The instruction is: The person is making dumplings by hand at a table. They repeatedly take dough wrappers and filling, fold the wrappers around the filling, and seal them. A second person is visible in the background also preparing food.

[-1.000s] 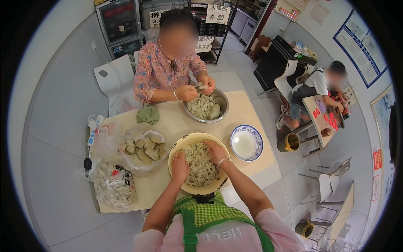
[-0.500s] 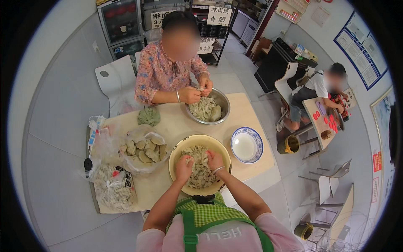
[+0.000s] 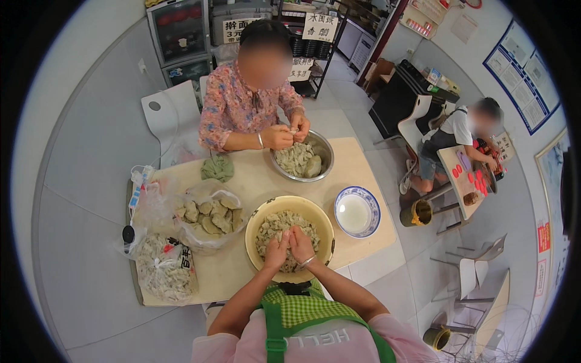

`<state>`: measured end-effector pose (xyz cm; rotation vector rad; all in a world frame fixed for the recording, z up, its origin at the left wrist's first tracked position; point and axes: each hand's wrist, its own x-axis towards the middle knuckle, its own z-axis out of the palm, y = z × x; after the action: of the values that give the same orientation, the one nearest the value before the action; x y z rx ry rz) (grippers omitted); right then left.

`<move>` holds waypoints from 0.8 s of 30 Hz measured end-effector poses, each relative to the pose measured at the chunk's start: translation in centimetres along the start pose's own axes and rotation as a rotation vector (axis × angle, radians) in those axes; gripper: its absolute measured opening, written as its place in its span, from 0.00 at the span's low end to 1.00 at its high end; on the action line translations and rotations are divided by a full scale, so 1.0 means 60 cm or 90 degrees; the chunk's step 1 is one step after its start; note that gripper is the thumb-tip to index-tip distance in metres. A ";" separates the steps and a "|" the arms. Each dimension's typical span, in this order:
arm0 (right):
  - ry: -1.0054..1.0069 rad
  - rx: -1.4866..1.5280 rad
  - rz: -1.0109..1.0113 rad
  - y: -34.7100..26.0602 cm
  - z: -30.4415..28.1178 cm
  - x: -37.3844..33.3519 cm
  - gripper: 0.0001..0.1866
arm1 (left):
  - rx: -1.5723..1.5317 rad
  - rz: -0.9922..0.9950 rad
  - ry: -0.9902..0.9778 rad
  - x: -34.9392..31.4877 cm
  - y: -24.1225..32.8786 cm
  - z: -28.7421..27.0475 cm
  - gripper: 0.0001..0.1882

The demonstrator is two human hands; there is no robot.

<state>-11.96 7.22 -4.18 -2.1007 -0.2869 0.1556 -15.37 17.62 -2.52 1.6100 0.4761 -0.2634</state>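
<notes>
Low over a cream enamel basin (image 3: 325, 219) with a chipped dark rim, my left hand (image 3: 277, 250) and my right hand (image 3: 302, 245) meet, fingers closed and thumbs side by side. A small piece of pale flatbread appears pinched between them, mostly covered by the fingers. Many torn flatbread bits (image 3: 302, 221) fill the basin around and beneath my hands. To the left, a clear plastic bag (image 3: 203, 242) lies open with several flatbread pieces (image 3: 215, 215) in it. Right of the basin stands a blue-and-white bowl (image 3: 357, 211) of whitish liquid.
Across the table (image 3: 357, 158), a person (image 3: 239, 112) in a floral top tears bread over a steel bowl (image 3: 321, 145). A green cloth (image 3: 216, 167), a tied bag of bits (image 3: 163, 269) and a power strip (image 3: 138, 184) lie leftward. Another person (image 3: 457, 130) works at a farther table.
My hands have come together from opposite sides of the basin, with the right moving left and the left moving right. The person opposite keeps both hands over the steel bowl.
</notes>
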 end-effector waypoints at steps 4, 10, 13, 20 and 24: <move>0.119 0.059 0.052 0.054 0.009 0.017 0.10 | 0.012 0.015 -0.010 0.016 -0.029 0.008 0.32; -0.088 0.171 0.037 0.010 -0.044 0.017 0.10 | -0.235 -0.058 -0.064 0.011 -0.022 -0.008 0.32; -0.130 0.112 -0.104 -0.037 -0.054 0.010 0.10 | -0.152 -0.077 -0.062 0.013 -0.012 -0.007 0.35; -0.086 -0.060 -0.065 -0.060 -0.059 0.020 0.12 | 0.206 0.113 0.061 0.033 0.004 -0.006 0.35; 0.010 -0.060 -0.084 -0.034 -0.048 0.032 0.11 | 0.325 0.146 0.078 0.030 0.024 -0.006 0.29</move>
<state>-9.76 6.39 -0.92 -2.1668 -0.4300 0.0473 -13.19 18.17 -1.97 2.1702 0.3252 -0.1160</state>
